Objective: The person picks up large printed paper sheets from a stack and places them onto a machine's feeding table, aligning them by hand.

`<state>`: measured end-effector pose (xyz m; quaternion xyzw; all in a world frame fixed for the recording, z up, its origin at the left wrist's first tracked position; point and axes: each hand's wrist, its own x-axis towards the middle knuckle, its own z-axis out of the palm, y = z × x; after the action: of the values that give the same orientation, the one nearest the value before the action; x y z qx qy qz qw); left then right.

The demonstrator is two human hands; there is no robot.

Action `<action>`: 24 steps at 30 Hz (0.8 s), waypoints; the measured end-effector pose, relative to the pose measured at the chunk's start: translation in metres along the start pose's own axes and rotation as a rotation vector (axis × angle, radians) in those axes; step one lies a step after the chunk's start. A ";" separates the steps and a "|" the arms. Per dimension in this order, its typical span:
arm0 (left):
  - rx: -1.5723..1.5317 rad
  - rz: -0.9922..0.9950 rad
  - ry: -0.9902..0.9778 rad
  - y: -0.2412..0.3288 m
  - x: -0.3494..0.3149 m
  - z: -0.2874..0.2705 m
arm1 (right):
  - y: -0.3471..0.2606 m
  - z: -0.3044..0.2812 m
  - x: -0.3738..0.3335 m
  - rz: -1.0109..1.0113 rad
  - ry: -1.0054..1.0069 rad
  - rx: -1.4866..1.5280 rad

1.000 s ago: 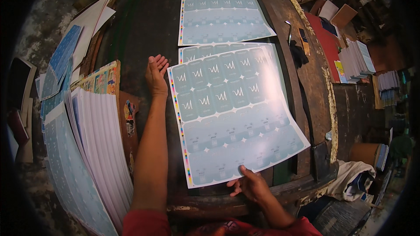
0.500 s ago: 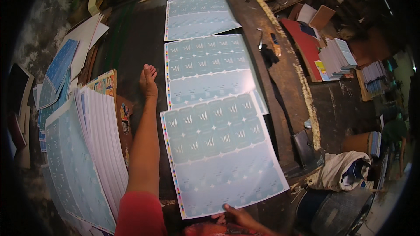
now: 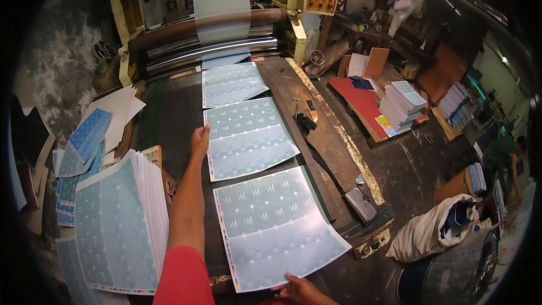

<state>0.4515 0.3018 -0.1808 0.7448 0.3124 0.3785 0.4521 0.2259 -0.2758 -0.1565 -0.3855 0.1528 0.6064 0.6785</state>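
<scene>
A printed sheet (image 3: 276,231), pale blue-green with rows of white zigzag marks and a coloured strip down its left edge, lies nearest me. My right hand (image 3: 300,290) is closed on its near edge, thumb on top and fingers partly hidden underneath. Just beyond it lies a second printed sheet (image 3: 245,138) of the same kind. At that sheet's left edge is my left hand (image 3: 199,142), thumb against the border and fingers curled. More matching sheets (image 3: 232,83) run in a line back to the rollers (image 3: 212,51) of a machine.
A tall stack of printed sheets (image 3: 116,220) stands at my left, near loose blue sheets (image 3: 89,133). On the right side of the dark table (image 3: 164,118) lie a phone (image 3: 311,110) and a dark pouch (image 3: 361,204). Beyond are a sack (image 3: 432,229), paper stacks (image 3: 400,104) and another person (image 3: 505,158).
The view has tilted up, showing more of the machine. My left hand has come to the second sheet's edge. The nearest sheet, held by my right hand, now lies apart from the second one.
</scene>
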 end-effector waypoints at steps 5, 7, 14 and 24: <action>0.416 0.248 -0.269 0.148 0.024 -0.049 | -0.021 -0.004 0.027 0.065 -0.072 0.074; 0.499 0.458 -0.245 0.187 0.034 -0.090 | -0.026 -0.007 0.042 0.089 -0.081 0.094; 0.889 0.592 -0.255 0.275 -0.091 -0.264 | -0.056 0.019 0.075 0.009 -0.101 0.048; 0.855 0.055 -0.493 0.264 -0.378 -0.346 | -0.085 0.052 0.095 -0.215 -0.038 -0.009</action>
<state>-0.0048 0.0436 0.0590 0.9389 0.3038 0.0409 0.1566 0.3126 -0.1693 -0.1582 -0.3911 0.0947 0.5381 0.7406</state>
